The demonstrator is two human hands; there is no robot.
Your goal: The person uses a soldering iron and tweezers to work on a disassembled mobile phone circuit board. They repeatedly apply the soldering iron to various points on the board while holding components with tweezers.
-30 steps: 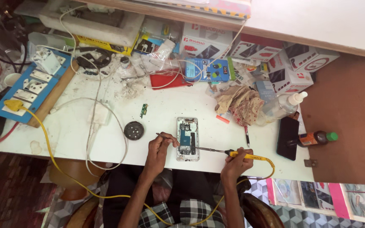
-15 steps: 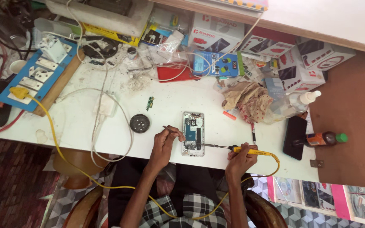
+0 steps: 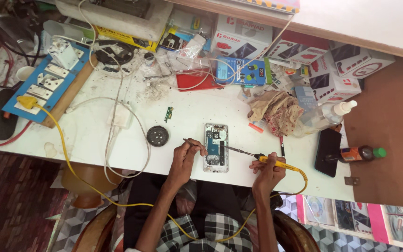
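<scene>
**Soldering iron brought to the opened phone**

White and heavily cluttered, the workbench (image 3: 94, 135) is seen from above, with the person seated at its near edge. An opened smartphone (image 3: 216, 147), back cover off and circuit board exposed, lies flat near that edge, between the two hands. The left hand (image 3: 185, 158) is closed on a thin metal tool, probably tweezers (image 3: 191, 143), whose free end points up and to the left, away from the phone; the knuckles rest just beside the phone's left side. The right hand (image 3: 267, 169) is gripped around the yellow handle of a soldering iron (image 3: 257, 157), and its thin tip is laid across to the phone's right half, apparently touching the board, though contact cannot be confirmed.

Compared with the pictures from a moment ago, the phone, the hands and the iron are found in nearly the same arrangement; mainly the head view has shifted. Steady, fine work on one spot of the board is thereby suggested, rather than a change of tool.

A yellow cable (image 3: 71, 158) is run from the blue socket board (image 3: 47, 84) under the bench edge. A round black disc (image 3: 157, 136), a small green circuit piece (image 3: 168, 114), a crumpled cloth (image 3: 276, 109), a dark phone (image 3: 328, 151) and a brown bottle with a green cap (image 3: 359, 153) lie nearby.
</scene>
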